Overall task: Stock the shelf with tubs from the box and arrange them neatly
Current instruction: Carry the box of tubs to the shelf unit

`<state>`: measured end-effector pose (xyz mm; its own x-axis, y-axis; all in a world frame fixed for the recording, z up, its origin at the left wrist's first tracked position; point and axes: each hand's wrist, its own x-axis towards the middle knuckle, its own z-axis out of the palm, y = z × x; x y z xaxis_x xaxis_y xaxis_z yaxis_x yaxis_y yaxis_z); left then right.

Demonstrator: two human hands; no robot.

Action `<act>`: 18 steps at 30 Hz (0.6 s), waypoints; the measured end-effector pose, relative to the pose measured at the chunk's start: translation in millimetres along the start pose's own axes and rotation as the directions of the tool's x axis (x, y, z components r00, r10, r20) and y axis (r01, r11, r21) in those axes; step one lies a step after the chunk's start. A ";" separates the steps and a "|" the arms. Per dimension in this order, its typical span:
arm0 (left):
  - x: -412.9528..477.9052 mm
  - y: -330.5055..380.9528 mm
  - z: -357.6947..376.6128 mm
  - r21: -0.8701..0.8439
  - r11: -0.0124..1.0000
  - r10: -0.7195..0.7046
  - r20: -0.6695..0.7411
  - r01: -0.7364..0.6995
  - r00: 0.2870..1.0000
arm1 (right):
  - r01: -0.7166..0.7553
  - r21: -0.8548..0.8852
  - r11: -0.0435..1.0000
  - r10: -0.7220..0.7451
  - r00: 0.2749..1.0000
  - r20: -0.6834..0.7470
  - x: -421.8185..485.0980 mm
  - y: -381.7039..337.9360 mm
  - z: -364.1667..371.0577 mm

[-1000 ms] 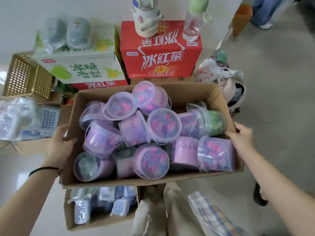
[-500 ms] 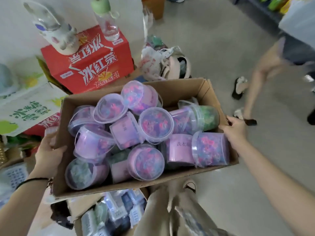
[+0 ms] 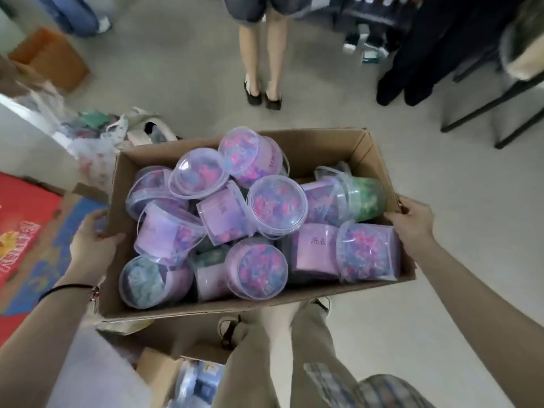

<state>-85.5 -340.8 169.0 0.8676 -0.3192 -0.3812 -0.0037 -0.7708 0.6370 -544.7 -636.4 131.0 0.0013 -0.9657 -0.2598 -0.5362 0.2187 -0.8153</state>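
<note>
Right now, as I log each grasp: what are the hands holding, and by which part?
The cardboard box of tubs: left hand on its left wall, right hand on its right wall.

Card, clear plastic and cloth

The box [image 3: 379, 160] is plain brown cardboard, matt, with raw cut edges and a creased near wall. The tubs [image 3: 276, 206] inside it are thin clear plastic, glossy, their round lids catching pale glare; matt lilac paper labels wrap their sides, and each has a thin clear plastic handle. The floor [image 3: 459, 201] looks smooth and dull grey, with a faint sheen. The trousers [image 3: 312, 348] below the box are soft matt beige cloth. A thin black band [image 3: 63, 289] circles the left wrist. At the left edge a red carton [image 3: 20, 219] shows printed, slightly glossy card. White plastic bags [image 3: 97, 160] beside it are crinkled and thin
</note>
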 end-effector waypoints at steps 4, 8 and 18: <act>-26.3 90.8 83.3 0.047 0.992 0.110 0.109 -0.116 0.988 | -0.105 0.055 0.993 0.111 0.987 -0.120 23.6 31.7 -102.0; -52.0 163.8 161.6 -0.028 0.981 0.192 0.259 -0.192 0.946 | -0.147 0.114 0.982 0.169 0.961 -0.217 35.1 49.5 -184.2; -112.1 354.1 353.6 -0.052 0.912 0.377 0.494 -0.406 0.784 | -0.306 0.150 0.940 0.339 0.792 -0.509 55.7 94.4 -337.3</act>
<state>-359.9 -772.9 200.4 0.4330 -0.8129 -0.3895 -0.3297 -0.5449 0.7709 -879.9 -716.9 214.2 -0.6099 -0.7618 -0.2185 -0.3781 0.5220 -0.7646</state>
